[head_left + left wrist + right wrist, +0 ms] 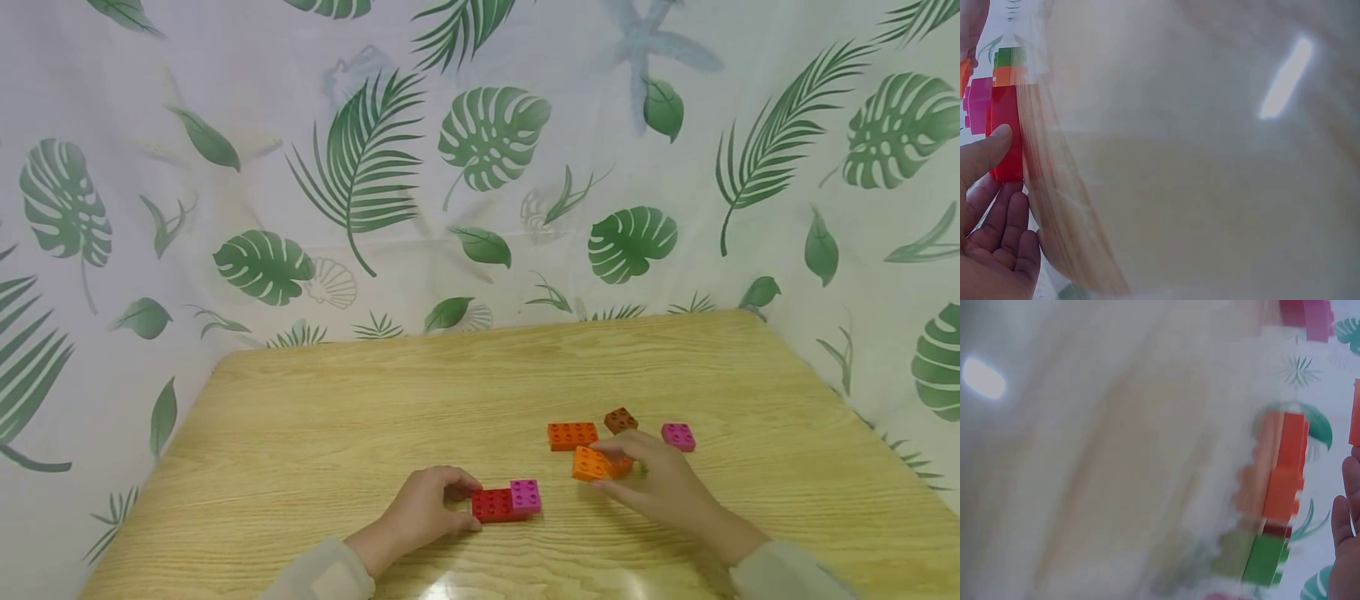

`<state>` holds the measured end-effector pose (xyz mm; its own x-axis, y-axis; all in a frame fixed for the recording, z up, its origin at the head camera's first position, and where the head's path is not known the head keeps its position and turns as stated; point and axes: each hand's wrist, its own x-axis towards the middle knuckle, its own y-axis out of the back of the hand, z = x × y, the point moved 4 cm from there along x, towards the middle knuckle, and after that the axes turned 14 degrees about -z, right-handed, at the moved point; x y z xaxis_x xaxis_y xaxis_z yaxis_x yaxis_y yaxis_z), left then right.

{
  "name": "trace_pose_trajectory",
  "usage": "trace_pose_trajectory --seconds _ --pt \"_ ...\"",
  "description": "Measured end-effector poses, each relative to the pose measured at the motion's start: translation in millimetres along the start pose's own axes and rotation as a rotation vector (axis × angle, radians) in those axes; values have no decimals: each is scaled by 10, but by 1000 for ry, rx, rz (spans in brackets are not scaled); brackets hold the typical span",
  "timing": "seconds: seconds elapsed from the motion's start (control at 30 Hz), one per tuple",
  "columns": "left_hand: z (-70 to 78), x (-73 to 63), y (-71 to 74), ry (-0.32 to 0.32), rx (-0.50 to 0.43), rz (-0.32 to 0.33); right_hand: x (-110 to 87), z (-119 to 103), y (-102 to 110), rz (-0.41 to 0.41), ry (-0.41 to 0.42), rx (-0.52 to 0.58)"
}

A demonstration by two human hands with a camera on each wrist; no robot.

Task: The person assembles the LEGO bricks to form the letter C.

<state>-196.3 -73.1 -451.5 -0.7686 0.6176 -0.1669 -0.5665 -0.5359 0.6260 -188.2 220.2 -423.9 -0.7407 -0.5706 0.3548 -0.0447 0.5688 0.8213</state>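
Left hand (427, 508) holds the left end of the red eight-stud brick (491, 505) between thumb and fingers; the brick lies on the wooden table (375, 400), left of the other loose bricks. A magenta four-stud brick (526, 496) sits on its right end; whether it is fully seated cannot be confirmed. Right hand (663, 479) pinches a light-orange four-stud brick (590, 463) between thumb and fingertips, clear of the surface.

Risks, as judged: the light-orange brick could slip or twist, since the pinch takes it by one end only. The red brick could tip or slide under off-centre pressure, the grip being confined to one end. The right hand passes close to an orange-red eight-stud brick (572, 436) and a second orange-red brick (619, 467), partly hidden by that hand; a low sweep could scatter them.

Toward the table's right edge lie a brown four-stud brick (621, 420) and a separate pink brick (678, 437); a green brick (1263, 559) shows in the right wrist view. The tabletop is wood-grained and glossy, with glare low in the head view. A white leaf-print curtain (525, 275) hangs beyond the far edge and both far corners.
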Motion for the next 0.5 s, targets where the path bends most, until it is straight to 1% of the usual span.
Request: trace_pose_trajectory --seconds 0.23,0.37,0.5 --pt "6 4 -3 -9 2 5 208 -117 -159 -7 47 96" --pt "20 3 0 -18 0 4 324 -220 -230 -7 73 115" --pt "27 2 7 -30 5 9 435 -307 -323 -44 62 150"
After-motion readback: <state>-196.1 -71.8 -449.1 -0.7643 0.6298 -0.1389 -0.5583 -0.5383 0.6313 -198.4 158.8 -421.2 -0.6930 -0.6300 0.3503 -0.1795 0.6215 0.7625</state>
